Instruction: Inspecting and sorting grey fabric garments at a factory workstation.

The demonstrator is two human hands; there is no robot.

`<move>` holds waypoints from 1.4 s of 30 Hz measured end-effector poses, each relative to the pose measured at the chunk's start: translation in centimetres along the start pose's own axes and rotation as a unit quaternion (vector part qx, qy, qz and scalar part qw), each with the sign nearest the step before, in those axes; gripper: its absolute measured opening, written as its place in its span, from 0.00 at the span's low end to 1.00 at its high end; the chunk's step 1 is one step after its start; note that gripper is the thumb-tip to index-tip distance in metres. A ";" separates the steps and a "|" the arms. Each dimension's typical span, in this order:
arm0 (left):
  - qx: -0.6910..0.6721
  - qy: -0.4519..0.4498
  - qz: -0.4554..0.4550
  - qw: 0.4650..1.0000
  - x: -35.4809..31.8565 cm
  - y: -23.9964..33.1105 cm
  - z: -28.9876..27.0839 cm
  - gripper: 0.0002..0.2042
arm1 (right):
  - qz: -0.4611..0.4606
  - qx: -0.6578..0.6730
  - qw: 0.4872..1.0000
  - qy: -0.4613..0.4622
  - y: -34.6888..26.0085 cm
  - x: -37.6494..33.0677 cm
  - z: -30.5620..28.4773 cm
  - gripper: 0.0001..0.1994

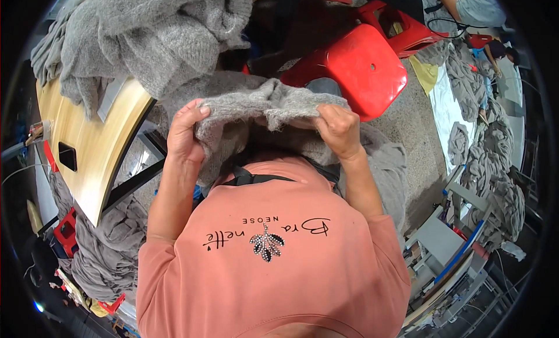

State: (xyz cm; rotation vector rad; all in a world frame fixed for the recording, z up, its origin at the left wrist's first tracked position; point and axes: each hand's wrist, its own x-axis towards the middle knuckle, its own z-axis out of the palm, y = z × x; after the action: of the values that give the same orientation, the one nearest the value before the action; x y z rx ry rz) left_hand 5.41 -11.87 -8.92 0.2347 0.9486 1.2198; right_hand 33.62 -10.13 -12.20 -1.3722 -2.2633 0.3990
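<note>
A grey knitted garment is stretched between my two hands, above my lap. My left hand pinches its left end, thumb on top. At the other end, my right hand is closed around the edge, fingers curled under. A fold or seam stands up midway along the stretched strip. More of the grey knit hangs down over my lap and spreads to the right beside my arm. Which part of the garment I hold, I cannot tell.
A large heap of grey knitwear lies on the wooden table at the left, with a black phone on it. A red stool stands ahead right. Further grey piles lie at the far right, near other people.
</note>
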 end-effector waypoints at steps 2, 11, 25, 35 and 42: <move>-0.011 0.025 -0.002 1.000 0.2 -0.1 -0.1 0.06 | -0.027 0.003 1.000 -0.009 0.4 -0.3 0.1 0.10; 0.108 -0.024 -0.043 0.993 -0.2 -1.1 2.5 0.03 | -0.202 0.078 0.944 0.247 -4.0 1.2 -1.5 0.11; 0.131 -0.090 -0.127 0.979 -0.6 -3.1 2.5 0.03 | -0.311 0.166 0.916 0.194 -7.9 2.2 2.5 0.09; 0.163 -0.111 -0.142 0.970 -0.4 -3.6 0.1 0.03 | -0.338 0.097 0.916 0.195 -8.0 2.0 2.6 0.07; 0.152 -0.113 -0.115 0.975 -0.2 -3.6 0.6 0.03 | -0.340 0.110 0.916 0.181 -8.1 2.2 3.0 0.08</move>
State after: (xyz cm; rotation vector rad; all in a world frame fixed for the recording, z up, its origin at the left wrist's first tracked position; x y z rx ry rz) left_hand 8.30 -13.23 -10.71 0.4830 0.9311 0.8127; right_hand 25.06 -11.94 -10.44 -0.4392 -2.1271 0.1339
